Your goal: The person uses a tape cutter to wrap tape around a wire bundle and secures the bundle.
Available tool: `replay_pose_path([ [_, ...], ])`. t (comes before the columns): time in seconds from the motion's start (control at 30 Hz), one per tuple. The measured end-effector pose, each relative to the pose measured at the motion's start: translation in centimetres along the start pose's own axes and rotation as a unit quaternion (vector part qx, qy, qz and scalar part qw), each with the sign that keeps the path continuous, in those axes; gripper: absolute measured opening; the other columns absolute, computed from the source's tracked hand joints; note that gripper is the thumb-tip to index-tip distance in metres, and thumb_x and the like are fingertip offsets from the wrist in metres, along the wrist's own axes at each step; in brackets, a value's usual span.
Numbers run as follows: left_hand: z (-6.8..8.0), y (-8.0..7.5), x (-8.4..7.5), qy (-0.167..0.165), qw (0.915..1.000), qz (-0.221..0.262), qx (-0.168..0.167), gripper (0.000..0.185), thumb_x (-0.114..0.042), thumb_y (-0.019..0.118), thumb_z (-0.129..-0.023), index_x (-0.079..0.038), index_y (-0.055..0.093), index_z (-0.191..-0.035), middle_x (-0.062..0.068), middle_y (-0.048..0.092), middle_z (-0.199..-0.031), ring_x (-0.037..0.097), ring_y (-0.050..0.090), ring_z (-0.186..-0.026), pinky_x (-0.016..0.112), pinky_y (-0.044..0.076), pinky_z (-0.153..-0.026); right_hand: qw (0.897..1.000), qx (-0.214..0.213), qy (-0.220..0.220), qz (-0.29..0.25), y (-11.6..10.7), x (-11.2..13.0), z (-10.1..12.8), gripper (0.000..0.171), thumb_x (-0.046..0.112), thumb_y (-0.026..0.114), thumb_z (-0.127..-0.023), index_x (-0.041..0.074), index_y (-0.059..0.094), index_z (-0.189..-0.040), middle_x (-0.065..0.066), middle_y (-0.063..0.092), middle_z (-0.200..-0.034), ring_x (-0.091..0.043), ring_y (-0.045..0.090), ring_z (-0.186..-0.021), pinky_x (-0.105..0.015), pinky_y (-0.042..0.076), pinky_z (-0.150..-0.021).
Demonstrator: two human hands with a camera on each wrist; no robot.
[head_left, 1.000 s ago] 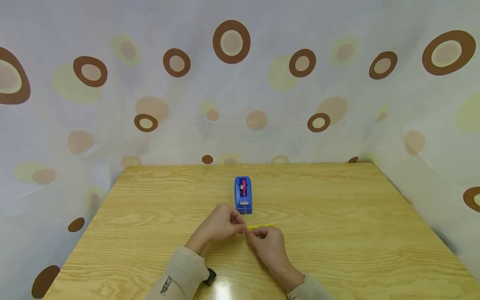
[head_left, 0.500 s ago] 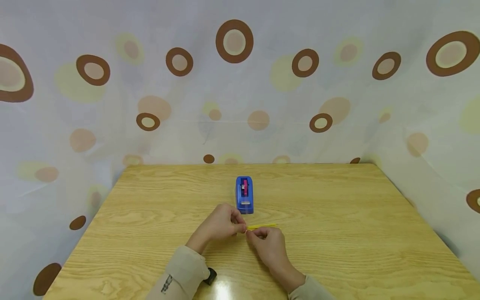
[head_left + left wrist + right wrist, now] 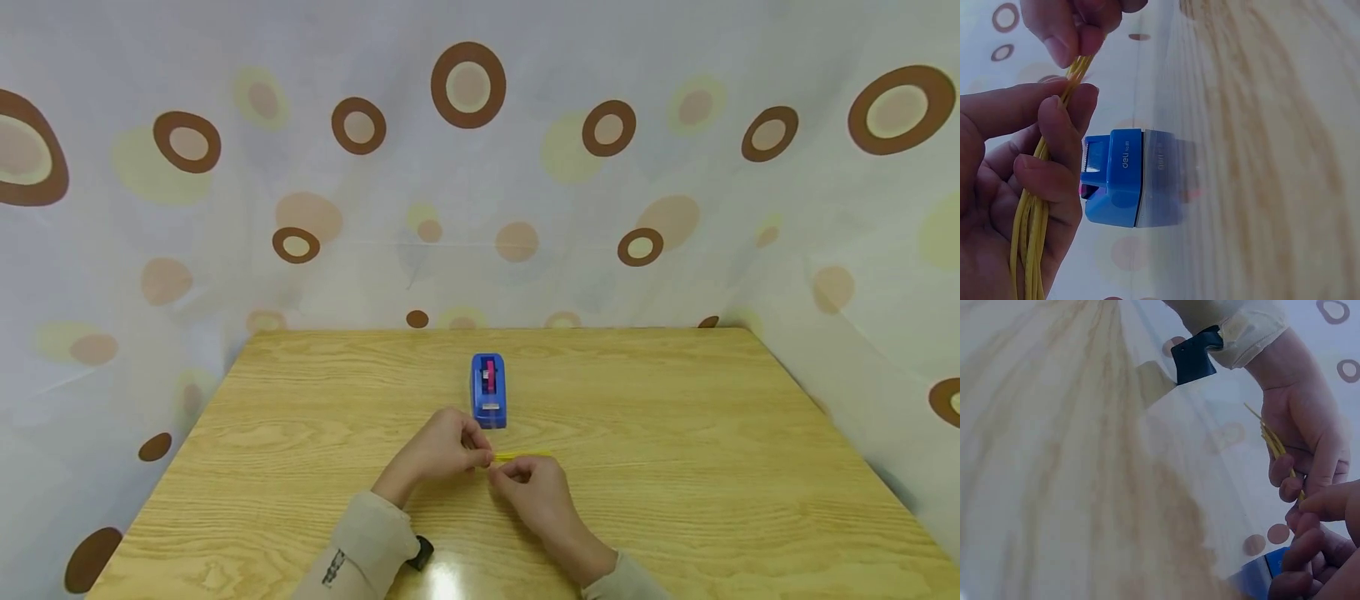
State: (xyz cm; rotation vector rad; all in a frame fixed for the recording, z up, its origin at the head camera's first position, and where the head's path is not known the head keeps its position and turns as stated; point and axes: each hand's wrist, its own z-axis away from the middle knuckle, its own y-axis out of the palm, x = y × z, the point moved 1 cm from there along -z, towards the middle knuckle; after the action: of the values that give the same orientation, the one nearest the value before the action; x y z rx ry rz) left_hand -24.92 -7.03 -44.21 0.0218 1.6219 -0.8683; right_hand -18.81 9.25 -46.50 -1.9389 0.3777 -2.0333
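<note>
In the head view my left hand (image 3: 448, 447) holds a thin bundle of yellow wires (image 3: 519, 455) above the middle of the table. The left wrist view shows several strands of these yellow wires (image 3: 1030, 231) running across the left palm, with the fingers curled round them. My right hand (image 3: 537, 493) meets the left one, and its thumb and fingertips pinch the bundle just beyond the left fingers. Loose ends of the wires (image 3: 1272, 439) stick out past the left hand in the right wrist view. Fingers hide the exact spot where both hands meet.
A blue tape dispenser (image 3: 488, 392) with a pink core stands just beyond the hands, its cutter side facing me. The wood-grain table (image 3: 660, 500) reaches back to a curtain (image 3: 465, 183) printed with circles. A black object (image 3: 422, 553) sits at the left cuff.
The right fingers have shifted very slightly at the pinch, and the right forearm has dropped a little. The left hand and the tape dispenser stay in place.
</note>
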Motion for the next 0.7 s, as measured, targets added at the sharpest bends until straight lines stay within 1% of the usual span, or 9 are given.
replay_pose_path([
  [0.13,0.1,0.0,0.0,0.001,1.0,-0.004,0.0,0.01,-0.011,0.07,-0.079,-0.011,0.067,-0.07,-0.003,0.064,-0.066,0.02,0.061,-0.057,0.03,0.05,-0.051,0.999,0.031,0.007,-0.029,-0.5,0.1,0.3,0.022,0.026,0.069,-0.081,0.003,0.07,-0.079,-0.001,0.059,-0.062,-0.01,0.051,-0.055,-0.022,0.041,-0.047],
  [0.23,0.1,-0.1,0.0,-0.004,1.0,-0.005,-0.002,0.01,-0.012,0.071,-0.079,-0.012,0.067,-0.07,-0.003,0.063,-0.066,0.019,0.061,-0.056,0.03,0.049,-0.051,0.997,0.055,0.009,-0.054,-0.9,0.2,0.6,0.022,0.022,0.068,-0.081,0.001,0.07,-0.084,-0.004,0.059,-0.062,-0.011,0.052,-0.052,-0.022,0.041,-0.046],
  [0.33,0.1,-0.2,0.1,-0.011,0.9999,-0.007,-0.005,0.01,-0.013,0.071,-0.079,-0.013,0.067,-0.07,-0.002,0.062,-0.066,0.018,0.061,-0.056,0.03,0.049,-0.051,0.996,0.07,0.01,-0.059,-1.3,0.5,0.6,0.021,0.021,0.068,-0.082,0.001,0.069,-0.088,-0.005,0.061,-0.068,-0.012,0.053,-0.056,-0.023,0.044,-0.049],
  [0.5,0.2,-0.3,0.1,-0.018,0.9997,-0.011,-0.007,0.01,-0.014,0.072,-0.078,-0.014,0.067,-0.07,-0.002,0.062,-0.066,0.016,0.059,-0.056,0.03,0.049,-0.051,0.995,0.08,0.013,-0.06,-2.0,0.8,0.7,0.022,0.019,0.068,-0.082,0.0,0.068,-0.091,-0.005,0.063,-0.074,-0.014,0.055,-0.06,-0.024,0.046,-0.051],
  [0.57,0.1,-0.2,0.1,-0.017,0.9998,-0.012,-0.007,0.009,-0.014,0.072,-0.078,-0.014,0.068,-0.07,-0.002,0.062,-0.066,0.015,0.059,-0.056,0.03,0.048,-0.051,0.994,0.087,0.003,-0.06,-2.3,0.8,0.7,0.022,0.019,0.068,-0.082,-0.001,0.068,-0.092,-0.005,0.063,-0.074,-0.014,0.055,-0.06,-0.024,0.046,-0.051],
  [0.7,0.1,-0.2,0.1,-0.013,0.9998,-0.011,-0.006,0.009,-0.013,0.072,-0.078,-0.014,0.068,-0.07,-0.002,0.062,-0.066,0.015,0.059,-0.056,0.03,0.049,-0.051,0.991,0.116,-0.037,-0.056,-2.7,1.0,0.4,0.024,0.021,0.067,-0.083,0.0,0.068,-0.094,-0.006,0.063,-0.079,-0.015,0.055,-0.064,-0.024,0.047,-0.054],
])
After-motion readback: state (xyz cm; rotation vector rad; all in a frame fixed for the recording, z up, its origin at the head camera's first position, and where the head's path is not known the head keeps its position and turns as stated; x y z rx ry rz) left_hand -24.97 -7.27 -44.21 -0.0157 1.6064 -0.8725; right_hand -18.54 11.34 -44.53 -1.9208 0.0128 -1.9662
